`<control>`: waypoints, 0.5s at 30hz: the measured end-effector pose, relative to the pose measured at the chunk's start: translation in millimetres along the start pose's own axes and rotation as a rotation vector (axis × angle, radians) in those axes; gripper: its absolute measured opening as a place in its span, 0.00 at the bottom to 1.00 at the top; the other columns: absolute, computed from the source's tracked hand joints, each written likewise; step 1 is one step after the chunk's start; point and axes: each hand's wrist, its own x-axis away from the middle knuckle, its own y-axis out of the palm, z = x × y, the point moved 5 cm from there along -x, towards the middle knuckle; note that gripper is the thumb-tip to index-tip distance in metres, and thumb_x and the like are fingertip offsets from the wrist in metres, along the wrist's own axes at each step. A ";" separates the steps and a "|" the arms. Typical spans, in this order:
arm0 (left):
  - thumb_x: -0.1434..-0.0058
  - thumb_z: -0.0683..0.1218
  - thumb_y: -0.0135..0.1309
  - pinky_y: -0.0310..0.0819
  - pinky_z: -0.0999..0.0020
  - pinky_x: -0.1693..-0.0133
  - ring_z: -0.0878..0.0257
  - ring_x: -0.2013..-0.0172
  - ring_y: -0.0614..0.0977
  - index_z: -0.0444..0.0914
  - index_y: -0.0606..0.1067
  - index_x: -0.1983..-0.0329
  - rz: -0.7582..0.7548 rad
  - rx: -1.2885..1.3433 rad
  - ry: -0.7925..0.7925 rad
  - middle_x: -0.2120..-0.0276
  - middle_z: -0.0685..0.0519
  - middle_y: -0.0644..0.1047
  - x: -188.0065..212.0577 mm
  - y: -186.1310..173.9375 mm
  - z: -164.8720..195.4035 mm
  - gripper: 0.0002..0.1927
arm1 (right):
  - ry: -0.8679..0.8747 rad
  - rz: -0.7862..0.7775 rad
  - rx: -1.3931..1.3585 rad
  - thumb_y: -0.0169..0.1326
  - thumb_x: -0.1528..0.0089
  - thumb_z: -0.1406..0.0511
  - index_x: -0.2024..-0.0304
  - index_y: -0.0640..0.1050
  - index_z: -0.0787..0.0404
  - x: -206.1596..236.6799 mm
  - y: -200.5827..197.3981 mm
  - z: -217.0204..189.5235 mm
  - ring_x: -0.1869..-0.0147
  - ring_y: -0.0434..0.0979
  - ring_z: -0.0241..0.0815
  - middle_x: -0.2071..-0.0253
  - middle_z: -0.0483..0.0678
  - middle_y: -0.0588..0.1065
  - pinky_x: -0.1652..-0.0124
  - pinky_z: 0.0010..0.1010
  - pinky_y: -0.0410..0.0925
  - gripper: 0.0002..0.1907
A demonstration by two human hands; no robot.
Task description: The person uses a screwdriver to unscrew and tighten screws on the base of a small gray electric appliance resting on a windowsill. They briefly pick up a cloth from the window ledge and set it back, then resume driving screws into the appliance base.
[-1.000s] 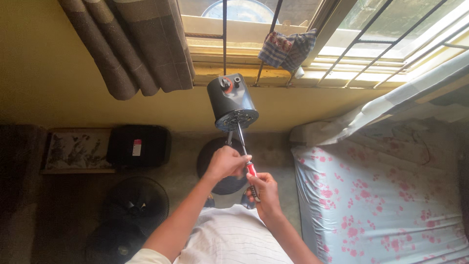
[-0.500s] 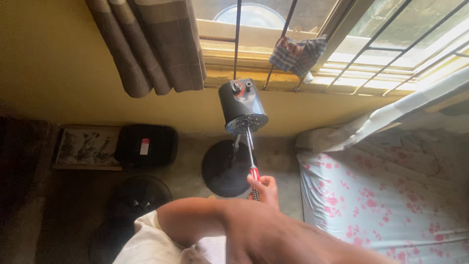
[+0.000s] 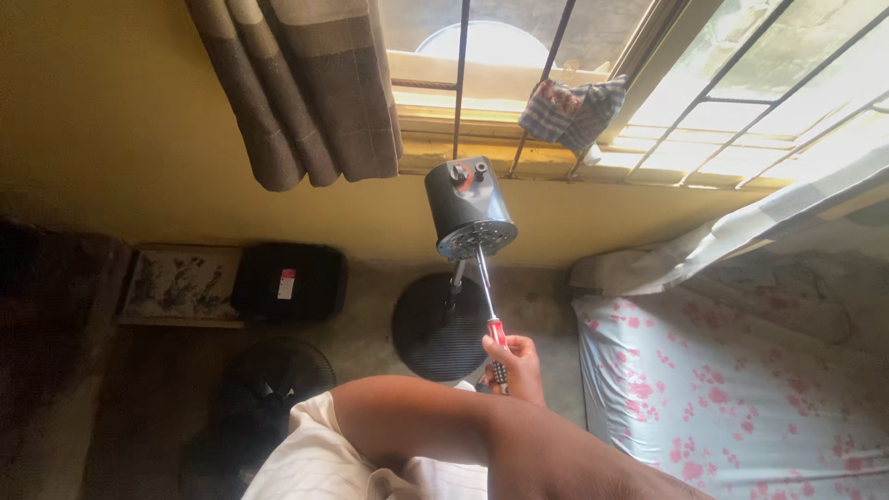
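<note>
Yellow wall [image 3: 120, 111] fills the back of the room, with a brown-and-grey striped curtain [image 3: 306, 83] hanging at the left of a barred window [image 3: 519, 65]. Below, on the grey floor [image 3: 370, 306], a flat patterned board [image 3: 176, 285] lies at the far left against the wall, and a black case [image 3: 289, 281] sits just beside it. Nearer the camera, a dark fan grille [image 3: 269, 389] rests on the floor.

At the centre, a fan motor housing [image 3: 468, 208], dark with an orange knob on top, stands on a thin pole above a round black base [image 3: 440, 324]. A screwdriver [image 3: 488, 306] with a red handle has its tip at the underside of the housing. The right hand [image 3: 514, 366] has its grip clenched around the handle. The left arm crosses the foreground; its hand is out of view.

A checked cloth [image 3: 569, 106] hangs on the window bars. At the right, a bed with a pale blue, pink-flowered sheet [image 3: 732, 398] lies under a white curtain [image 3: 787, 218].
</note>
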 end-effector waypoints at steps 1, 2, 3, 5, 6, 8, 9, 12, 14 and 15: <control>0.32 0.51 0.62 0.72 0.74 0.55 0.71 0.58 0.75 0.35 0.73 0.45 0.002 0.002 -0.003 0.58 0.54 0.73 0.0 0.0 -0.3 0.20 | -0.030 -0.017 0.036 0.65 0.43 0.62 0.57 0.71 0.61 1.2 -0.1 -0.7 0.80 0.71 0.38 0.73 0.49 0.73 0.83 0.29 0.60 0.18; 0.32 0.51 0.63 0.72 0.74 0.55 0.71 0.58 0.75 0.35 0.73 0.44 0.003 0.012 -0.003 0.58 0.54 0.73 0.2 1.0 -0.9 0.20 | -0.018 -0.009 0.006 0.65 0.43 0.62 0.57 0.72 0.62 1.5 -2.8 0.6 0.79 0.71 0.38 0.74 0.49 0.73 0.82 0.29 0.62 0.18; 0.32 0.51 0.63 0.71 0.74 0.55 0.71 0.58 0.74 0.35 0.72 0.44 0.010 0.015 -0.001 0.58 0.54 0.72 0.6 0.6 -0.5 0.20 | -0.009 -0.002 -0.023 0.64 0.42 0.62 0.58 0.73 0.64 0.2 -5.0 1.4 0.78 0.71 0.37 0.74 0.49 0.73 0.81 0.29 0.64 0.17; 0.32 0.50 0.63 0.71 0.75 0.55 0.71 0.58 0.74 0.35 0.72 0.43 0.006 0.018 0.001 0.57 0.55 0.72 1.4 2.4 -2.6 0.21 | 0.049 -0.009 -0.098 0.61 0.41 0.61 0.59 0.75 0.66 -4.7 -9.6 4.7 0.78 0.73 0.38 0.74 0.49 0.74 0.80 0.29 0.66 0.16; 0.32 0.50 0.64 0.70 0.75 0.55 0.71 0.58 0.73 0.36 0.71 0.43 0.009 0.010 -0.006 0.57 0.55 0.71 2.5 1.7 -3.8 0.21 | 0.104 -0.029 -0.144 0.59 0.40 0.60 0.60 0.76 0.67 -6.8 -9.9 8.5 0.78 0.73 0.38 0.75 0.49 0.74 0.80 0.29 0.67 0.16; 0.32 0.50 0.64 0.70 0.75 0.55 0.72 0.58 0.73 0.36 0.71 0.42 0.024 -0.020 -0.015 0.57 0.55 0.71 9.0 0.8 -7.3 0.22 | 0.232 -0.132 -0.247 0.55 0.40 0.56 0.61 0.77 0.66 -15.5 -4.0 13.2 0.79 0.73 0.38 0.76 0.48 0.75 0.80 0.28 0.67 0.17; 0.32 0.50 0.65 0.69 0.75 0.54 0.72 0.57 0.72 0.36 0.70 0.42 0.037 -0.033 -0.018 0.57 0.56 0.70 14.4 -0.1 -10.6 0.22 | 0.325 -0.197 -0.303 0.54 0.40 0.54 0.61 0.78 0.64 -16.1 -0.8 18.2 0.79 0.72 0.37 0.77 0.47 0.74 0.80 0.27 0.66 0.18; 0.32 0.49 0.65 0.68 0.76 0.54 0.72 0.57 0.71 0.36 0.70 0.41 0.199 -0.176 -0.051 0.57 0.56 0.69 52.3 -26.1 -12.1 0.23 | 0.366 -0.278 -0.527 0.56 0.35 0.54 0.63 0.75 0.58 -13.1 2.7 26.1 0.78 0.72 0.33 0.76 0.44 0.72 0.80 0.26 0.67 0.15; 0.32 0.49 0.66 0.68 0.76 0.54 0.72 0.57 0.71 0.36 0.69 0.40 0.529 -0.298 -0.035 0.56 0.57 0.68 96.4 -62.2 -5.4 0.24 | 0.254 -0.276 -0.495 0.57 0.35 0.59 0.63 0.74 0.57 -17.6 3.4 23.0 0.79 0.72 0.34 0.76 0.45 0.73 0.81 0.26 0.66 0.09; 0.31 0.44 0.65 0.71 0.73 0.58 0.69 0.61 0.74 0.36 0.71 0.57 0.716 -0.369 -0.008 0.62 0.55 0.71 120.8 -84.8 -1.5 0.13 | 0.186 -0.250 -0.366 0.56 0.38 0.63 0.63 0.74 0.58 -17.5 0.7 22.4 0.81 0.71 0.36 0.76 0.46 0.74 0.83 0.27 0.64 0.06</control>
